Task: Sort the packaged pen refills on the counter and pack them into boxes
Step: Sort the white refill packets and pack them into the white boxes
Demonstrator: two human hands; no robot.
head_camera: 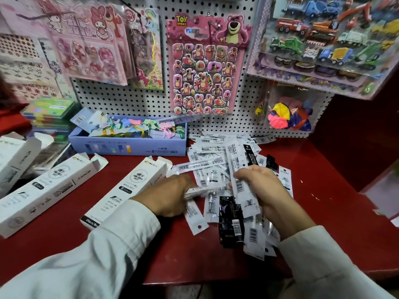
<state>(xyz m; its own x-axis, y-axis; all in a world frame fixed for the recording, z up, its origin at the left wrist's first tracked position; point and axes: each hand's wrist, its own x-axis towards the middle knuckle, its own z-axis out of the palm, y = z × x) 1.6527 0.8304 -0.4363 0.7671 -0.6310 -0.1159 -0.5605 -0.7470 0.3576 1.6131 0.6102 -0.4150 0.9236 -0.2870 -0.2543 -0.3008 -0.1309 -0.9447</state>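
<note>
Head view shows a red counter (129,255) backed by white pegboard (248,104). At its back edge a lavender tray (129,145) holds pastel tags. Two long white cardboard boxes (127,188) lie left of centre, end flaps open, insides hidden. Flat packaged refills (216,160) heap centre-right. The left hand (170,195) pinches a blurred packet; the right hand (261,186) grips several barcoded packets.
</note>
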